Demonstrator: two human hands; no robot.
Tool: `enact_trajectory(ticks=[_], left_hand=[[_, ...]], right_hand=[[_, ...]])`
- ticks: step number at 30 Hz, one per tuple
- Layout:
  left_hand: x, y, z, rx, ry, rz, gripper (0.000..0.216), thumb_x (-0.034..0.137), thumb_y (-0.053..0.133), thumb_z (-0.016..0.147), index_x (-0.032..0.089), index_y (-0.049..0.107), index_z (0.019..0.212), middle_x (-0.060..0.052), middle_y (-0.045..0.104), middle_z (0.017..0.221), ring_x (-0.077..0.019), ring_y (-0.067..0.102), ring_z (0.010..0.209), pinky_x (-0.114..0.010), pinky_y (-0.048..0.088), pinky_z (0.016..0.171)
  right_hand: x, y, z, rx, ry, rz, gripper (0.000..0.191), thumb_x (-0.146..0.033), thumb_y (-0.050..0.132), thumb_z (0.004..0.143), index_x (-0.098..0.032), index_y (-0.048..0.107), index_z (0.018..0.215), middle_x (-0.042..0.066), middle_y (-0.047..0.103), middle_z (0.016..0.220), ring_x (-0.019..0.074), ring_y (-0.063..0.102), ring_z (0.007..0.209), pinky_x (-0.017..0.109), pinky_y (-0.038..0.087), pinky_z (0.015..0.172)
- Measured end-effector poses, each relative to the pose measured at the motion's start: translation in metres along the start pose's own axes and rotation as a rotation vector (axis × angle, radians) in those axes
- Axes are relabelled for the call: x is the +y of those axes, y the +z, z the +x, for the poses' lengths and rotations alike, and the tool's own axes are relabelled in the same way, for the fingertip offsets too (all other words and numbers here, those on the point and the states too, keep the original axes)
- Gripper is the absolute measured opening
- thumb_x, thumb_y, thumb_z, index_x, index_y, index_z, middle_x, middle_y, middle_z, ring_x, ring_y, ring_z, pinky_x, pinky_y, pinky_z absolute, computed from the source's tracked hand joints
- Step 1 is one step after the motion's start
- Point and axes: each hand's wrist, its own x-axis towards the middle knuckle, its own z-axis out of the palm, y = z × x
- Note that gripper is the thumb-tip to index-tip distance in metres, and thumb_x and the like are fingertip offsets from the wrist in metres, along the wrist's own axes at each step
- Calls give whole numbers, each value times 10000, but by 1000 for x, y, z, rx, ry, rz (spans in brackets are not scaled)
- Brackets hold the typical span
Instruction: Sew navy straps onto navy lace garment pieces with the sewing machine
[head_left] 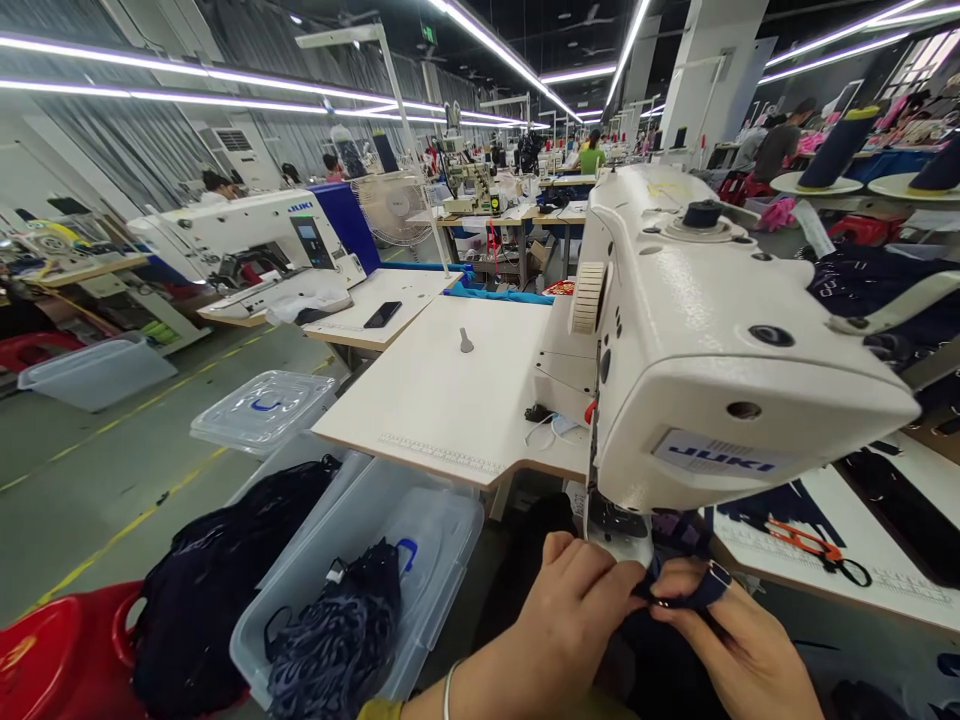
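A white sewing machine (675, 300) marked JUKI fills the right of the head view. Just below its needle end, my left hand (559, 610) is closed, its fingers pinching dark navy fabric whose edge mostly hides behind them. Close beside it, my right hand (739, 640) pinches a narrow navy strap (694, 592). The strap runs over the fingers and carries a small metal ring or slider near the knuckle. The two hands almost touch at the fabric. Where the cloth meets the machine's needle is hidden from me.
A white tabletop (442, 390) lies left of the machine, bearing a small grey metal piece (466, 342). Orange-handled snips (806, 540) lie on the right. Clear plastic bins (450, 560) with navy straps and a red stool (67, 650) stand at lower left.
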Motion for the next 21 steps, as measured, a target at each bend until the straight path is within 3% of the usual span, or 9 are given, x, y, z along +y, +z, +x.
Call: enact_trajectory(ticks=[10, 16, 21], left_hand=[[1, 4, 4, 35, -43, -69, 211, 236, 423, 1008, 182, 625, 978, 1, 615, 818, -114, 559, 760, -285, 403, 746], [2, 2, 2, -19, -86, -98, 222, 245, 439, 1001, 195, 641, 925, 3, 608, 806, -112, 555, 754, -277, 413, 758], [1, 2, 3, -117, -184, -57, 204, 328, 507, 972, 215, 644, 869, 9, 623, 807, -121, 573, 717, -288, 416, 706]], right_hand=[[1, 2, -10, 62, -97, -129, 116, -248, 628, 844, -318, 721, 841, -15, 715, 871, 164, 697, 711, 228, 584, 679], [-6, 2, -9, 9, -100, -151, 116, -233, 610, 853, -329, 674, 858, -34, 706, 824, 157, 684, 711, 216, 560, 650], [-7, 3, -2, -49, 84, -141, 79, -316, 577, 884, -312, 648, 919, -30, 718, 861, 166, 689, 777, 210, 550, 695]])
